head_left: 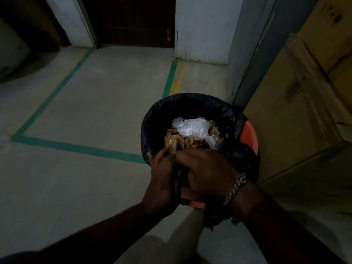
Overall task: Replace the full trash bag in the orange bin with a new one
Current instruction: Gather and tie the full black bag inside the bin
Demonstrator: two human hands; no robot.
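Orange bin (249, 135) on the concrete floor (95, 111) beside stacked cardboard boxes (297, 103), lined with a black trash bag (167, 111) full of paper scraps and clear film (192, 126). My left hand (162, 180) and right hand (205, 172) pinch the bag's near rim. The thin, slippery film likely tears; gather it at the rim. Contents look light.

Both bare forearms are extending forward; the left hand (162, 180) and right hand (205, 172) are touching, fingers curled downward.
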